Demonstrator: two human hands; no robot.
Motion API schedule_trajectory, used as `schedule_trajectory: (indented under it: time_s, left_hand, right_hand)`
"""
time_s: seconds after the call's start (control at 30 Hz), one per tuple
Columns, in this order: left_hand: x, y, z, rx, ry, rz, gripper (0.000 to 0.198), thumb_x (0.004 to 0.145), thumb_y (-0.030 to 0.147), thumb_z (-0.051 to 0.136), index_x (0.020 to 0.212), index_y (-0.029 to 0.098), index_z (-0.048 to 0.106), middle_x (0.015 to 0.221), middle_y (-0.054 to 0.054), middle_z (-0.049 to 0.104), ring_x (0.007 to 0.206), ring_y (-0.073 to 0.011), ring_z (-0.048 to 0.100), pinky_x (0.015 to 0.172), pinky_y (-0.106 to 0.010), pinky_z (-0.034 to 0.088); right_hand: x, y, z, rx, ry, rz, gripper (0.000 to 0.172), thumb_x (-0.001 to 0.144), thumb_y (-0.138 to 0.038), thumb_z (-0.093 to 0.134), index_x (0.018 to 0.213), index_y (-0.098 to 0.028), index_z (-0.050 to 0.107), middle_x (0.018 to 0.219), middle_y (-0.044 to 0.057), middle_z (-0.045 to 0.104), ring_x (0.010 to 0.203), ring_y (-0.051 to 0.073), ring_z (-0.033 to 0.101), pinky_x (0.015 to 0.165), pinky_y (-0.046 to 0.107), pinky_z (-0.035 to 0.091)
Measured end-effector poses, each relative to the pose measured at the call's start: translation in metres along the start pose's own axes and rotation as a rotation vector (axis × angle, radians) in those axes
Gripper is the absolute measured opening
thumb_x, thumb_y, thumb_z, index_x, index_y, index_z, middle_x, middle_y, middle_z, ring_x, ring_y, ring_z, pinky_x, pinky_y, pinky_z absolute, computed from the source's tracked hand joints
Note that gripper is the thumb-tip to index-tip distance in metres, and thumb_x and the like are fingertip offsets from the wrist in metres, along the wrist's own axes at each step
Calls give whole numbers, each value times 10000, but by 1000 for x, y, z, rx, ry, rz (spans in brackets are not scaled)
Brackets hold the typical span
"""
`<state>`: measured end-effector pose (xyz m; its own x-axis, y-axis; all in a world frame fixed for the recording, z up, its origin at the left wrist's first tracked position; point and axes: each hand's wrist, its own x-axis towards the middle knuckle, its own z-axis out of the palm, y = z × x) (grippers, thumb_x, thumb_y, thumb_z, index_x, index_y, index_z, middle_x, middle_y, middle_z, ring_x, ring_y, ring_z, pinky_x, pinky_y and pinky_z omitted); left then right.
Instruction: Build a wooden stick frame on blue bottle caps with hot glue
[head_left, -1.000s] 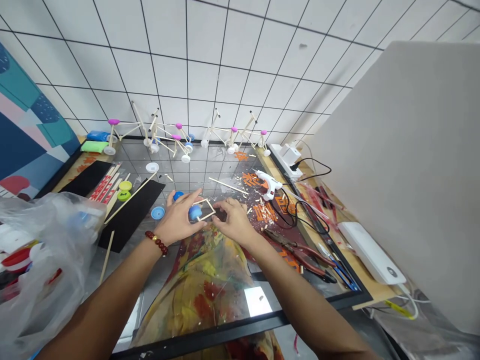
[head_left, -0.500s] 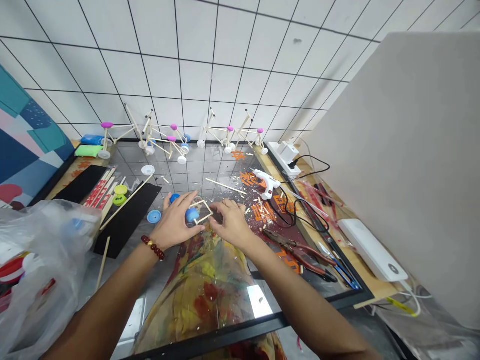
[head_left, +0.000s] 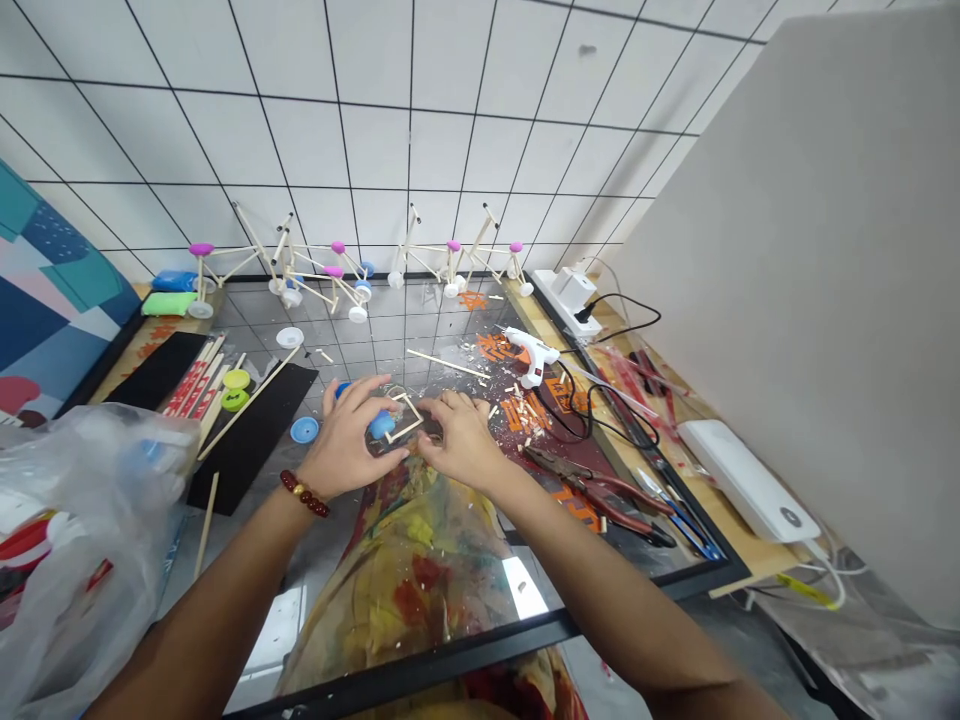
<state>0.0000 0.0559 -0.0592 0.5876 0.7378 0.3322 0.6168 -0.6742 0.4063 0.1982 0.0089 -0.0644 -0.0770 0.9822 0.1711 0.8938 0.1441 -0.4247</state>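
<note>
My left hand [head_left: 346, 436], with a bead bracelet at the wrist, is closed around a blue bottle cap [head_left: 381, 425] fixed to a small square frame of wooden sticks [head_left: 406, 416]. My right hand [head_left: 459, 436] pinches the right side of that stick frame. Both hands rest low over the glass tabletop [head_left: 420, 345], at its middle. A second blue cap [head_left: 304, 430] lies just left of my left hand.
Several stick models with pink and white caps [head_left: 330, 268] stand along the tiled wall. A white glue gun [head_left: 534, 354], pliers [head_left: 600, 492], cables and a power strip [head_left: 571, 292] lie to the right. Black sheets [head_left: 251, 430], sticks and a plastic bag [head_left: 82, 520] are at left.
My hands stay on the stick frame and shift slightly up and left in view with the camera. Their grip looks unchanged.
</note>
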Motion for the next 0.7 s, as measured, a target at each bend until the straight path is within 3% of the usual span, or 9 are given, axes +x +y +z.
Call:
schedule_trajectory:
  time_s: [0.2, 0.4, 0.7]
  left_hand:
    - [1, 4, 2, 62, -41, 28, 257, 810, 371, 642, 1047, 271, 653, 1399, -76, 576, 1346, -315, 474, 1194, -587, 117]
    - [2, 6, 4, 93, -14, 60, 226, 835, 359, 615, 1032, 256, 659, 1376, -88, 585, 1317, -290, 503, 1177, -560, 187]
    - [4, 19, 9, 174, -8, 85, 137, 876, 309, 552, 884, 244, 673, 1337, -67, 621, 1311, -267, 507, 1197, -552, 173]
  right_hand:
    - [-2, 0, -2, -6, -20, -11, 437, 788, -275, 587, 1215, -203, 652, 1078, 93, 636, 1002, 262, 521, 850, 395, 286]
    - [-2, 1, -1, -4, -13, -23, 437, 798, -278, 572, 1221, -199, 649, 1107, 100, 637, 1031, 272, 519, 870, 406, 282]
    - [-4, 2, -1, -28, -1, -58, 391, 818, -293, 566, 1182, -198, 674, 1033, 99, 643, 981, 268, 510, 849, 401, 264]
